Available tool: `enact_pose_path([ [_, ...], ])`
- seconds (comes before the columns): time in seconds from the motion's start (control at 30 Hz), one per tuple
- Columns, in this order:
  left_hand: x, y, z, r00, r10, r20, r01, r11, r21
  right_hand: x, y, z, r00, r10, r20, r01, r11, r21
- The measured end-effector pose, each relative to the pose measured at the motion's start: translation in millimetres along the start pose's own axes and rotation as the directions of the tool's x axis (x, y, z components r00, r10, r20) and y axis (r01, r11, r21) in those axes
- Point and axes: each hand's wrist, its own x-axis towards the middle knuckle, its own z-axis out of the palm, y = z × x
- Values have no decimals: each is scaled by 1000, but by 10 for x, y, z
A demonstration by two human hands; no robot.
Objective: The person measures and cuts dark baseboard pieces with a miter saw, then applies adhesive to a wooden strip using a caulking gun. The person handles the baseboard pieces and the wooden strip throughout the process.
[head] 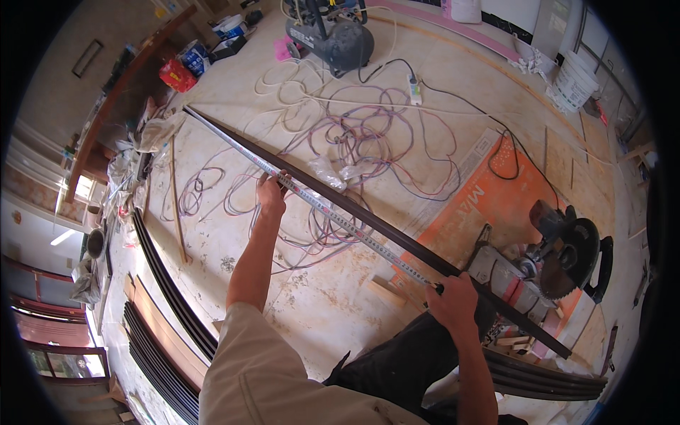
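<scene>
A long dark brown trim strip [372,219] runs slantwise from the upper left to the lower right before me. Along its near side stretches a metal tape measure blade [340,219] with printed digits. My left hand [273,190] grips the blade near its middle, beside the strip. My right hand [454,302] is closed around the tape's lower right end and a small black part there, against the strip; the fingers hide most of it. Close to the strip's right end stands a miter saw [563,255] with a toothed round blade.
Coiled hoses and cables [350,138] lie across the floor beyond the strip, near an air compressor [332,40] and a power strip [414,90]. Bundles of dark strips [159,361] lie at the left; more [547,374] at lower right. A white bucket [574,82] stands upper right.
</scene>
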Motion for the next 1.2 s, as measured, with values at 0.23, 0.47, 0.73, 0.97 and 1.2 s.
enact_pose_path([
  [0.23, 195, 140, -182, 995, -37, 88, 28, 995, 97, 151, -282, 178, 998, -12, 60, 14, 999, -30],
  [0.47, 255, 88, -293, 1000, -7, 18, 6, 997, 77, 145, -502, 213, 989, 14, 149, -3, 997, -77],
  [0.73, 260, -176, -344, 999, -52, 6, 52, 998, 20, 35, -383, 231, 999, -15, 32, 18, 996, -92],
  [0.97, 1166, -988, -1328, 887, -30, 461, -238, 826, 511, 129, -277, 311, 968, 183, 174, -149, 970, -194],
  [1.2, -393, -1011, -221, 417, 585, 696, -829, -68, 554, 674, -43, 287, 965, 127, 230, -96, 986, -140],
])
